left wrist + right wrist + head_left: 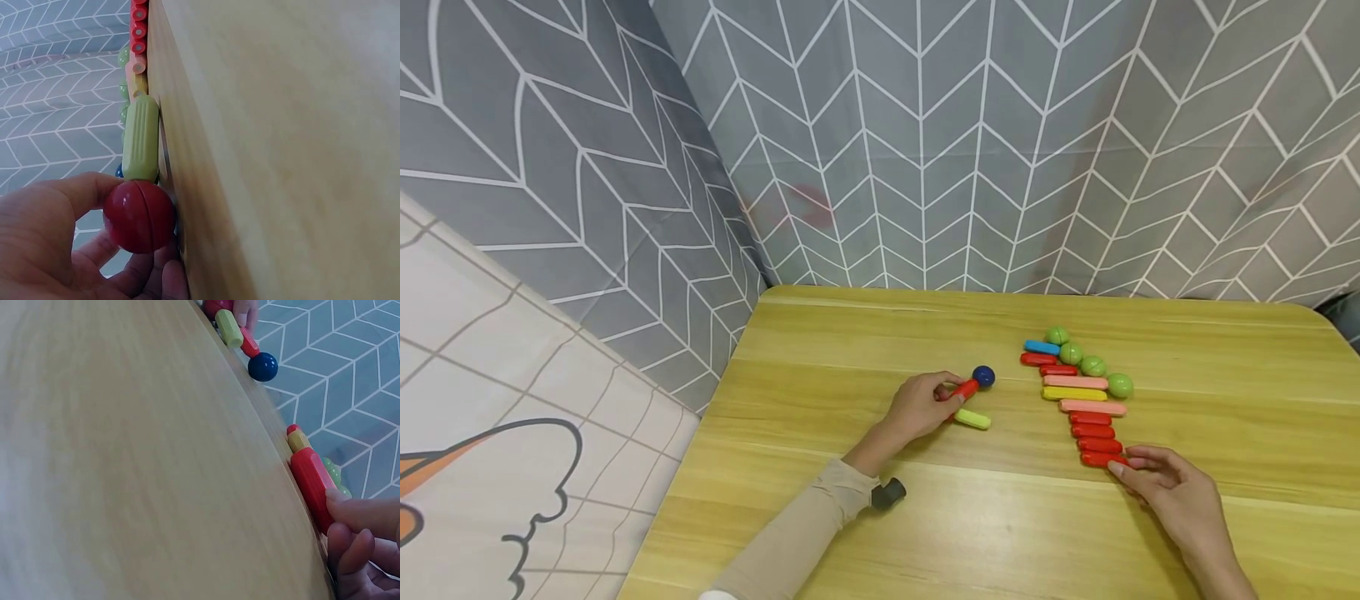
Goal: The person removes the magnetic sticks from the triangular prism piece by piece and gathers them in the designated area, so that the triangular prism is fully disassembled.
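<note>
My left hand (pixel 922 403) grips a dark red ball (pixel 140 216) between thumb and fingers. A light green stick (pixel 141 139) touches the ball at one end. Beside it, a red stick (pixel 965 390) runs from under my left fingers to a blue ball (pixel 983 377). My right hand (pixel 1180 498) pinches the end of the nearest red stick (pixel 310 487) in a row at the right. That row holds several short red sticks, two pink sticks (pixel 1093 407), a yellow stick (pixel 1074 393) and a blue stick (pixel 1042 347).
Several green balls (pixel 1093 366) lie along the far right side of the stick row. All of it rests on a wooden table (pixel 820 350). A patterned grey curtain (pixel 887 150) hangs behind the table. A small black object (pixel 889 494) sits at the left wrist.
</note>
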The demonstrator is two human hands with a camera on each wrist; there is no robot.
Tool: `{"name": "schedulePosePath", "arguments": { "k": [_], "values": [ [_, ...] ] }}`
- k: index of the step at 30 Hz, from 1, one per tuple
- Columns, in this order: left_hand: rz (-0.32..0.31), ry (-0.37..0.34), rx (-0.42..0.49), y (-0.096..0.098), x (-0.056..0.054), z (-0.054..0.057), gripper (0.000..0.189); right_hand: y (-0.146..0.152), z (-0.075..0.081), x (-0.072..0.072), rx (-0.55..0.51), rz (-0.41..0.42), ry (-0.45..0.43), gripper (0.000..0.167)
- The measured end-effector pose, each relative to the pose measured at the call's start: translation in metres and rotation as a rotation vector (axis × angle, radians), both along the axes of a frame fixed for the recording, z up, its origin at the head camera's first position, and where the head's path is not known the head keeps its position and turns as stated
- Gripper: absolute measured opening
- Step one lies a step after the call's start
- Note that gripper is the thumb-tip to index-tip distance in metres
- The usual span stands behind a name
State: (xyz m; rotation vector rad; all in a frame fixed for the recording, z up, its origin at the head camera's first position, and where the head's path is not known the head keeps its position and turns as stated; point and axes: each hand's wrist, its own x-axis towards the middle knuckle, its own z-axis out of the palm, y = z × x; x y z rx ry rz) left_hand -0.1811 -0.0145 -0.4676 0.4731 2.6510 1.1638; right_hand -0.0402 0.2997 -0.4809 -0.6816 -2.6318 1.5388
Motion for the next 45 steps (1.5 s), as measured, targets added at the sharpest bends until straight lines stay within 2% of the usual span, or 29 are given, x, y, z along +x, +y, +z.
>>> {"name": "schedulePosePath", "arguments": {
  "k": [5, 10, 13, 18, 22, 27, 31, 34, 45],
  "values": [
    [-0.001, -0.008, -0.001, 0.000, -0.001, -0.001, 0.027, -0.003, 0.003, 0.001, 0.034, -0.027, 0.035, 0.050],
    [-0.014, 0.005, -0.024, -0.001, -0.001, 0.000, 0.026, -0.016, 0.016, -0.003, 0.072, -0.068, 0.096, 0.047],
    [-0.016, 0.008, -0.028, -0.002, -0.001, 0.000, 0.025, -0.031, 0.024, -0.009, 0.098, -0.017, 0.149, 0.042],
    [-0.029, -0.004, -0.043, -0.005, 0.000, 0.000, 0.023, -0.060, 0.032, -0.026, 0.168, 0.156, 0.278, 0.031],
    [-0.040, -0.010, -0.062, -0.005, 0.001, 0.001, 0.023, -0.081, 0.032, -0.041, 0.201, 0.283, 0.324, 0.035],
    [-0.061, -0.029, -0.048, -0.005, 0.001, 0.001, 0.023, -0.103, 0.028, -0.061, 0.181, 0.385, 0.357, 0.042],
    [-0.068, -0.042, -0.046, -0.004, 0.001, 0.002, 0.023, -0.113, 0.020, -0.074, 0.179, 0.426, 0.398, 0.046],
    [-0.070, -0.047, -0.059, -0.004, 0.001, 0.002, 0.023, -0.116, 0.015, -0.081, 0.185, 0.437, 0.385, 0.047],
    [-0.082, -0.042, -0.028, -0.004, -0.001, 0.003, 0.020, -0.125, 0.003, -0.092, 0.217, 0.462, 0.426, 0.038]
  ]
}}
